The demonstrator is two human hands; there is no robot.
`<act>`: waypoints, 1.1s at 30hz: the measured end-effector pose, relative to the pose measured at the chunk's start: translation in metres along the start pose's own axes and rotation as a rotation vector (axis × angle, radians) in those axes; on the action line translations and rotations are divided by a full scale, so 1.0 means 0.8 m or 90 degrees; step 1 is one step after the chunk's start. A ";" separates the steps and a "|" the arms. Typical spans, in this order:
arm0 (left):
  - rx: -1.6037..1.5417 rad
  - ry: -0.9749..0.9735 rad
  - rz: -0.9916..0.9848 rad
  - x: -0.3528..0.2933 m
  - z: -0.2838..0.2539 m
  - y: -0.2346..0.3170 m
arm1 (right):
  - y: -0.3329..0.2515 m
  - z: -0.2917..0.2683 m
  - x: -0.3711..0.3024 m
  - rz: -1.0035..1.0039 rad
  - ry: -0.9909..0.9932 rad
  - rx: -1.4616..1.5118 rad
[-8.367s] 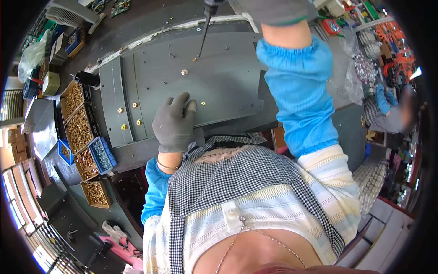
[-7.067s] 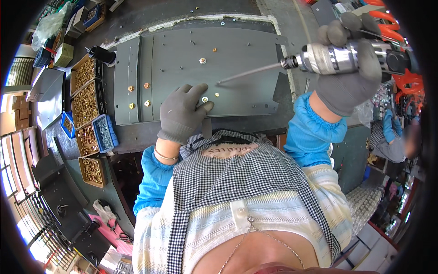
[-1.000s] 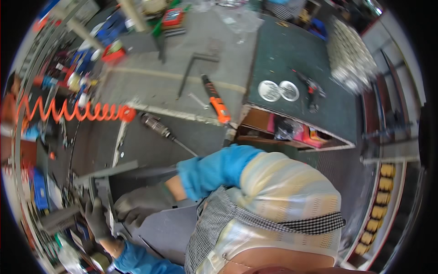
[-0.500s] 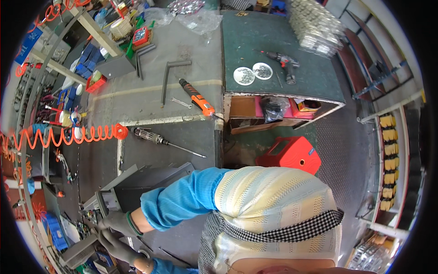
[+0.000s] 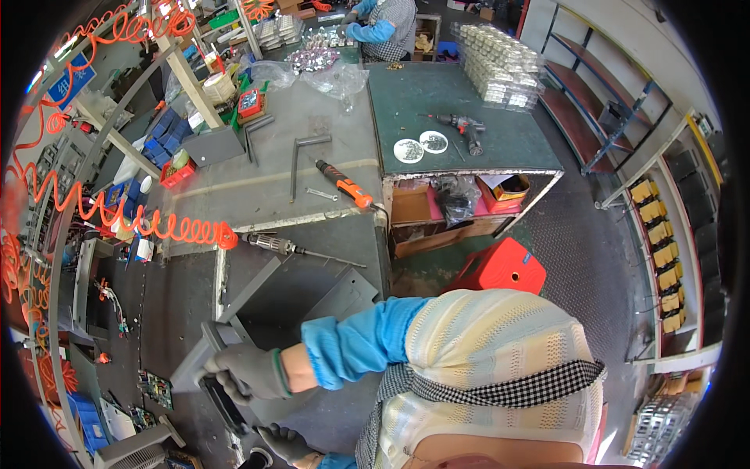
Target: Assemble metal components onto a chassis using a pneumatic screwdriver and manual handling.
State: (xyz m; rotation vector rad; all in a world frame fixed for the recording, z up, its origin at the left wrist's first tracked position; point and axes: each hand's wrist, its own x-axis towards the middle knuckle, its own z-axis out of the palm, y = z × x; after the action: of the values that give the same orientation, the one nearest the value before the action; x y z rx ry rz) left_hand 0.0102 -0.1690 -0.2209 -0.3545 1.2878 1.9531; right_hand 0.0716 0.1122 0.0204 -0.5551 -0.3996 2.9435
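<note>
My right hand [image 5: 248, 372], in a grey glove, is closed around a black oblong frame-like piece [image 5: 222, 406] beside a grey sheet-metal housing [image 5: 312, 313]. Its fingers curl over the upper end of the piece. Close to the lower end is my left hand [image 5: 286, 443], also gloved, with its fingers stretched out; whether they touch the piece I cannot tell. A grey part with vent slots [image 5: 134, 447] lies at the lower left. Green circuit boards [image 5: 155, 388] rest between it and the housing.
An air screwdriver [image 5: 269, 243] on a coiled orange hose [image 5: 168, 224] lies past the housing. Beyond are an orange power tool [image 5: 344, 184], a wrench [image 5: 321, 194] and bent grey bars [image 5: 295, 168]. On the green bench [image 5: 398, 86] are a cordless drill [image 5: 462, 129] and two screw dishes [image 5: 408, 151]. Another person [image 5: 383, 31] works farther back.
Both hands have moved rightward from beside the vented grey part and circuit boards. The black piece now shows in my right hand. The view has shifted, bringing the other person into sight.
</note>
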 end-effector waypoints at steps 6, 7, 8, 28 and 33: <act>-0.134 -0.248 0.151 0.035 -0.024 -0.011 | -0.008 -0.001 -0.096 0.103 -0.072 -0.011; -0.108 -0.269 0.140 0.025 -0.033 -0.021 | -0.015 0.000 -0.126 0.114 -0.100 -0.039; -0.081 -0.297 0.128 0.010 -0.036 -0.038 | -0.028 -0.001 -0.151 0.106 -0.104 -0.034; 0.417 -0.711 -0.185 -0.001 0.381 -0.336 | -0.303 -0.198 -0.620 -0.148 -0.093 -0.080; 0.499 -0.829 -0.257 -0.062 0.531 -0.529 | -0.379 -0.260 -0.723 -0.255 0.015 -0.161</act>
State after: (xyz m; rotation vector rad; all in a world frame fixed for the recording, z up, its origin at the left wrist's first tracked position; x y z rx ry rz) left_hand 0.4191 0.2679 -0.2803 0.8552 0.8276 0.8195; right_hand 0.7051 0.3566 0.1154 -0.4709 -0.7862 2.5161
